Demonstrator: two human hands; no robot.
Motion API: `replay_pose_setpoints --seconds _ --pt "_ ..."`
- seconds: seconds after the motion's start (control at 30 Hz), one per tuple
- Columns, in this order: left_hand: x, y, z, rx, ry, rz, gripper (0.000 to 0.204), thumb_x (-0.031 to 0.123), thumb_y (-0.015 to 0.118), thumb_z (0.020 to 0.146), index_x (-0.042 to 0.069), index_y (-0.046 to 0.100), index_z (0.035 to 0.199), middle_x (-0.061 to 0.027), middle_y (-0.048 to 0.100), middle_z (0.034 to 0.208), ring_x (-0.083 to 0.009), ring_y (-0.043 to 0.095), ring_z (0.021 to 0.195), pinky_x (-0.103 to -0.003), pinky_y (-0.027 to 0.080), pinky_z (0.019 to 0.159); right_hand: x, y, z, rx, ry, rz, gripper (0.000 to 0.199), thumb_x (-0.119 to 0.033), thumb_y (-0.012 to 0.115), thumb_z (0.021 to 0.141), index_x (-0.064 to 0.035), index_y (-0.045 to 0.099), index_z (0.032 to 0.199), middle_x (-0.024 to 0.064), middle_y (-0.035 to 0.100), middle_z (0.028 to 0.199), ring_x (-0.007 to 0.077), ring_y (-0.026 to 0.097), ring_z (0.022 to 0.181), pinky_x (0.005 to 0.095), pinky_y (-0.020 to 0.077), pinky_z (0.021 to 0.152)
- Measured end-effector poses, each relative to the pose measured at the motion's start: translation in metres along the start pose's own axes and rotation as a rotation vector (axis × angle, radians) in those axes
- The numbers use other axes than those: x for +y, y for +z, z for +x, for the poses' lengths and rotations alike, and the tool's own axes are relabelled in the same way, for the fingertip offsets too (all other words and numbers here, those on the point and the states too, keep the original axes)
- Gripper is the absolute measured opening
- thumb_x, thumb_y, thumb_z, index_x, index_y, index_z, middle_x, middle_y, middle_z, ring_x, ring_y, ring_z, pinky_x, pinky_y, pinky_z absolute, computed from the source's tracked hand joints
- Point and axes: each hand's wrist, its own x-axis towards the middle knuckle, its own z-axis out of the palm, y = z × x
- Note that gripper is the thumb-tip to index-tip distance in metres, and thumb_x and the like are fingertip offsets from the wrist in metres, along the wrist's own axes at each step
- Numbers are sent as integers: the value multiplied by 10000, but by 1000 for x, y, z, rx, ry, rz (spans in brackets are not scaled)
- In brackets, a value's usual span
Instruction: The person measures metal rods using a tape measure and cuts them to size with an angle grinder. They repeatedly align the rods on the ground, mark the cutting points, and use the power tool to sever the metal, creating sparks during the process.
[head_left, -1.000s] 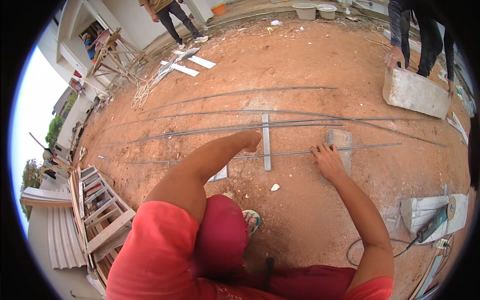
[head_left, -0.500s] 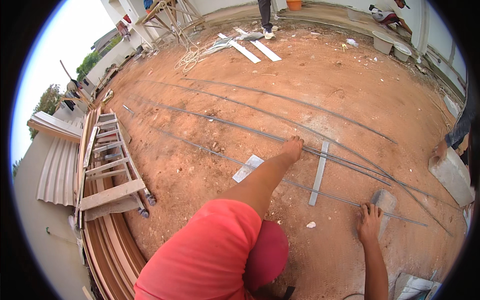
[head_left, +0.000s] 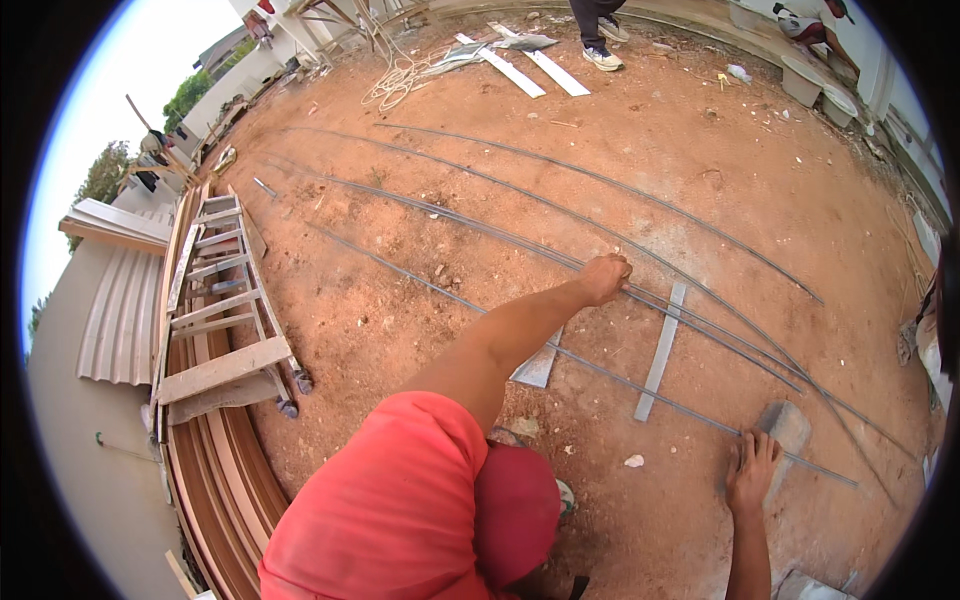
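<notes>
Long thin steel rods stretch across the reddish dirt. My left hand (head_left: 604,279) is closed around a pair of middle rods (head_left: 510,238), the arm reaching out from a red sleeve. Lower right, my right hand (head_left: 752,470) has its fingers curled on the nearest rod (head_left: 640,388), beside a grey slab (head_left: 787,436) lying under that rod. Between my hands a flat grey metal strip (head_left: 661,352) crosses beneath the rods. Partly hidden by my left forearm lies a pale flat piece (head_left: 537,366). Another rod (head_left: 600,180) rests farther off.
At left a ladder (head_left: 222,290) lies beside long brown boards (head_left: 225,470) and corrugated sheets (head_left: 122,322). White strips (head_left: 512,70) and coiled rope (head_left: 395,85) lie at the back, near a standing person's shoes (head_left: 602,58). Another person (head_left: 815,30) crouches by basins (head_left: 802,82), far right.
My left hand has risen a little, lifting the middle rods with it. My right hand stays by the grey slab. The standing person has stepped closer, and the view has shifted.
</notes>
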Motion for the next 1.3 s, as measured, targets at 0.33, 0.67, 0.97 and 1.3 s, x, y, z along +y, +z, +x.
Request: replay_pose_setpoints --seconds 0.33,0.67,0.97,1.3 --pt "6 -13 -19 -69 93 -16 262 220 734 911 -13 635 840 -226 676 928 -451 657 958 -526 508 829 -1 1 0 16 -11 5 274 -99 682 934 -4 640 1187 160 605 1234 346 556 1184 538 361 1097" --pt "16 -27 -1 -177 59 324 258 246 755 892 26 715 1019 -201 713 1044 -408 684 1024 -504 546 899 1 -5 2 20 -6 10 282 -109 713 905 -20 665 1169 141 610 1221 333 562 1160 515 378 1066" --pt "-6 0 13 -200 1 26 146 125 704 913 -7 645 932 -237 648 1008 -440 619 1049 -517 492 858 14 -3 1 9 -33 -18 295 -172 705 927 -36 658 1185 126 601 1237 308 562 1166 510 374 1075" --pt "67 -73 -29 -40 206 49 69 62 627 930 2 630 962 -193 635 1021 -429 636 1021 -509 527 850 6 -6 -6 80 -207 -248 586 -163 751 874 -150 569 1431 125 513 1392 311 502 1312 550 272 1205"
